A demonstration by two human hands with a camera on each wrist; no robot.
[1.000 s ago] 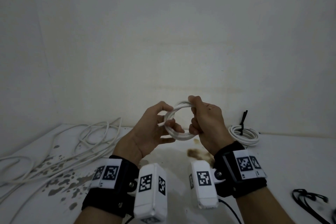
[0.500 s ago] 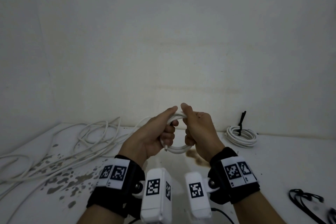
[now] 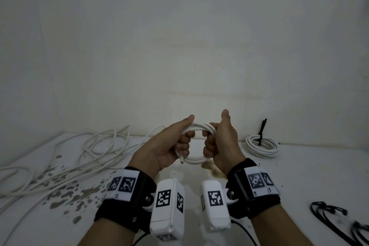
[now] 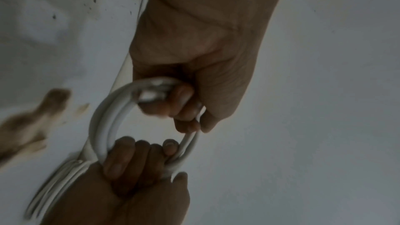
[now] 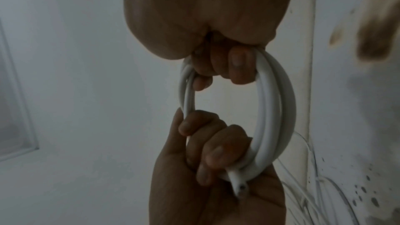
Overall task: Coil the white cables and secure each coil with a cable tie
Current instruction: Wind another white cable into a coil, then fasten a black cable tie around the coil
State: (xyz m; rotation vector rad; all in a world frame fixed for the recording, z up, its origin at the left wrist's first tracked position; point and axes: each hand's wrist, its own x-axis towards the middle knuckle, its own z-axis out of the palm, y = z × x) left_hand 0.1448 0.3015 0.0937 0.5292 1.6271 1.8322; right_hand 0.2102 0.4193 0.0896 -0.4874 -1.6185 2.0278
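Observation:
I hold a small coil of white cable in the air above the table, between both hands. My left hand grips the coil's left side with curled fingers, thumb laid over the top strands. My right hand grips the right side, thumb pointing up. In the left wrist view the coil spans from my left hand to my right hand. The right wrist view shows the coil and the cable's free end poking out by my left hand's fingers.
A finished white coil bound with a black cable tie lies at the back right by the wall. Loose white cables sprawl over the stained left part of the table. Black ties lie at the right front.
My left hand has closed round the coil's left side. My right hand has shifted from the top to the right side. The hands have drawn slightly apart, and the coil sits lower.

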